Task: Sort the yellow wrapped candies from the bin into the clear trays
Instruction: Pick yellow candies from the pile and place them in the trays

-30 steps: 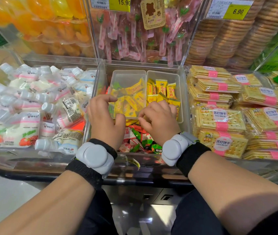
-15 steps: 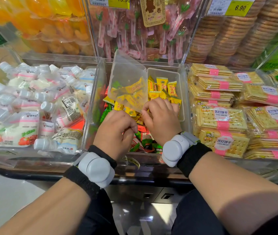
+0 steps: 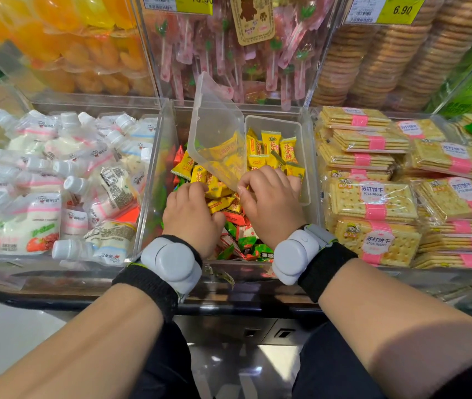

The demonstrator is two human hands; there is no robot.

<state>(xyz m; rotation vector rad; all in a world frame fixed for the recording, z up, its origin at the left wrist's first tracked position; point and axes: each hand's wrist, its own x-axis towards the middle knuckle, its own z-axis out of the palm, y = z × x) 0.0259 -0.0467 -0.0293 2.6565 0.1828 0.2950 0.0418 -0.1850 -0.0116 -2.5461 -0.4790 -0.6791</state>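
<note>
Bare forearms point(image 3: 85, 341) lead to the left hand point(image 3: 191, 217) and right hand point(image 3: 272, 205). Each wrist wears a black knitted wristband point(image 3: 145, 286) with a pale grey, rounded plastic device point(image 3: 171, 262) on top. The right device has a grey strap point(image 3: 318, 233) edged in green. Dark clothing point(image 3: 165, 364) covers the lap.

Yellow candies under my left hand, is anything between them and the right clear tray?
Yes. The right hand, pinching the tilted left tray's near edge, lies across the right tray's near end, between it and the loose yellow candies by the left hand. Its far part is open.
</note>
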